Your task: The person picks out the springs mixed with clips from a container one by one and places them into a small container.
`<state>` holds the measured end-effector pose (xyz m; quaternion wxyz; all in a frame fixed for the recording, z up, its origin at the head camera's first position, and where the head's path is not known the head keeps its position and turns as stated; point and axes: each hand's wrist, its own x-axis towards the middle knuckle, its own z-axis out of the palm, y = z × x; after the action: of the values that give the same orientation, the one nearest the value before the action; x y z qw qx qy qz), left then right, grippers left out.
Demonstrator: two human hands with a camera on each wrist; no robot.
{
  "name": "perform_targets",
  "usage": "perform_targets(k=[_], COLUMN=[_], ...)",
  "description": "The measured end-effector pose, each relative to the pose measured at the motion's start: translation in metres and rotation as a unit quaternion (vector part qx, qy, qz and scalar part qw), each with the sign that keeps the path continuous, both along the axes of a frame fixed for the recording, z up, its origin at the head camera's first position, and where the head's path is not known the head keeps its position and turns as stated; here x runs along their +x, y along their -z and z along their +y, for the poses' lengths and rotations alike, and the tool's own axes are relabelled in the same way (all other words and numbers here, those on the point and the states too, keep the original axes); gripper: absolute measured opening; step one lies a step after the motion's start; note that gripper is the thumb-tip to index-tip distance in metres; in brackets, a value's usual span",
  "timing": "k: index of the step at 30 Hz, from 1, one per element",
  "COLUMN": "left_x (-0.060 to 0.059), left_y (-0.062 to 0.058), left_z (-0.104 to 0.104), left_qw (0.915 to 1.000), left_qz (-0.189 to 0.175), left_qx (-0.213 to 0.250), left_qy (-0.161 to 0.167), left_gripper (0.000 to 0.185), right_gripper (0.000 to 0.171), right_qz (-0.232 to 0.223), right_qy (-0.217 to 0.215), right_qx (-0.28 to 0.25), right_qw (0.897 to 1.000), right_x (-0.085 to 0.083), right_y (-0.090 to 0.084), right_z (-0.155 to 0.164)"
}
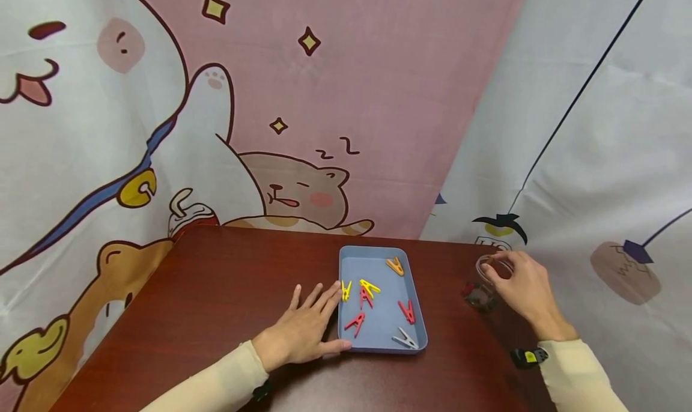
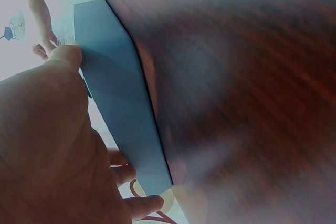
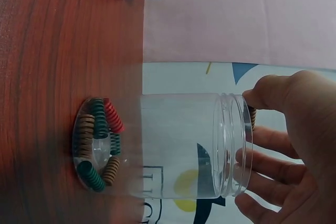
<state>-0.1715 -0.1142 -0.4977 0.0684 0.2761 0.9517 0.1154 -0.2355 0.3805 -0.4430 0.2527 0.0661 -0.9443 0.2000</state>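
Observation:
My left hand, fingers spread, rests along the left side of a blue-grey tray. Its thumb touches the tray wall in the left wrist view. On the right, my right hand is at the mouth of a clear screw-neck jar. Between its thumb and fingers it pinches a brown coil spring, partly hidden by the jar's rim. Several springs lie on the jar's bottom, among them a red spring, a green spring and a brown spring.
Several small plastic clothespins lie in the tray: an orange clothespin, a grey clothespin, a yellow clothespin and a red clothespin among them. The dark wooden table meets a cartoon-printed curtain behind.

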Motion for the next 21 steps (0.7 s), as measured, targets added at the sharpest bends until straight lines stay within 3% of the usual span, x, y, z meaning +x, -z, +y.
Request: perform_targets(k=[12,21], left_x=[0.0005,0.0009], left_y=[-0.0003,0.0010], left_z=[-0.0029,-0.0034], left_qw=[1.0000,1.0000], left_qz=[0.002,0.003], left_qx=[0.002,0.005], left_qy=[-0.003,-0.004], left_gripper=[0.111,0.111], right_gripper=[0.033,0.058], right_qz=[0.015,-0.022], right_qy=[-0.003,0.009], right_qx=[-0.006,-0.006], right_qw=[1.000,1.000], right_x=[-0.0041,-0.0051], right_y=[0.0039,0.0020], right_z=[-0.0030,-0.0052])
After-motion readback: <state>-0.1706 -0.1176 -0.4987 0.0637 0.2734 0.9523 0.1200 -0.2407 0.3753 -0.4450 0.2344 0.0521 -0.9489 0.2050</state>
